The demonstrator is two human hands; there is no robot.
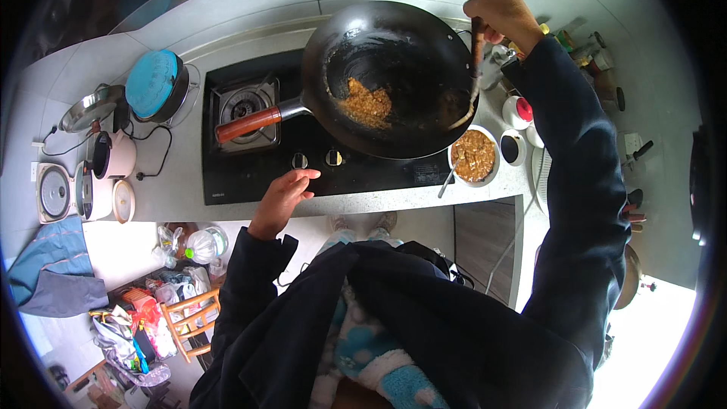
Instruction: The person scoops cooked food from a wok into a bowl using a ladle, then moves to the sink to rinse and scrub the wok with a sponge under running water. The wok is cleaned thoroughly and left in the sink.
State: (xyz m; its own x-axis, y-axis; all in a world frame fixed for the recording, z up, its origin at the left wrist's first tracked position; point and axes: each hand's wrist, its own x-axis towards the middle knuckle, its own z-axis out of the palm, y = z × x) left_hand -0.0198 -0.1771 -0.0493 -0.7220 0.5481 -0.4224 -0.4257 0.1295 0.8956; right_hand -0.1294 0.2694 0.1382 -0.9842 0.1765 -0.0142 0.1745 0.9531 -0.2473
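My right hand (500,14) grips the wooden handle of a cooking spatula (477,51), held upright over the right side of a large black wok (397,85). The spatula's blade end rests at the wok's right inner wall. Brownish minced food (368,105) lies in a small heap left of the wok's middle. The wok's red-brown wooden handle (248,125) points left over a burner. My left hand (285,196) holds nothing, its fingers spread near the cooktop's front edge below the knobs. A white bowl (497,167) of chunky brown sauce (473,156) with a metal spoon (448,180) stands right of the cooktop.
A black gas cooktop (250,179) lies under the wok. Small bowls (513,147) and jars stand at the right. A blue colander (151,83), a pink pot (120,154) and a power cord (168,150) are at the left. Behind on the floor are a wooden chair (190,324) and bags.
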